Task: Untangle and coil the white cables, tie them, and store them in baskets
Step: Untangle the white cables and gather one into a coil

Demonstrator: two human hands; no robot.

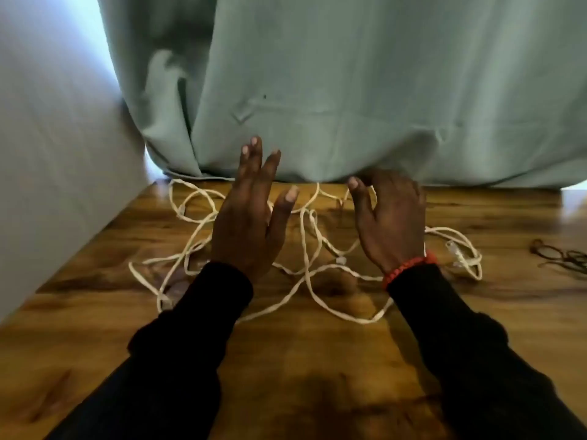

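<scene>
A tangle of white cables lies spread over the wooden table, with clear plug ends among the loops. My left hand hovers above the left part of the tangle, fingers straight and spread, holding nothing. My right hand, with a red bracelet at the wrist, is over the right part; its thumb points up and its fingers bend down out of sight near the curtain's hem. Whether those fingers hold a cable is hidden. No basket is in view.
A pale green curtain hangs along the table's far edge. A white wall or panel borders the left side. Thin dark ties lie at the table's right edge.
</scene>
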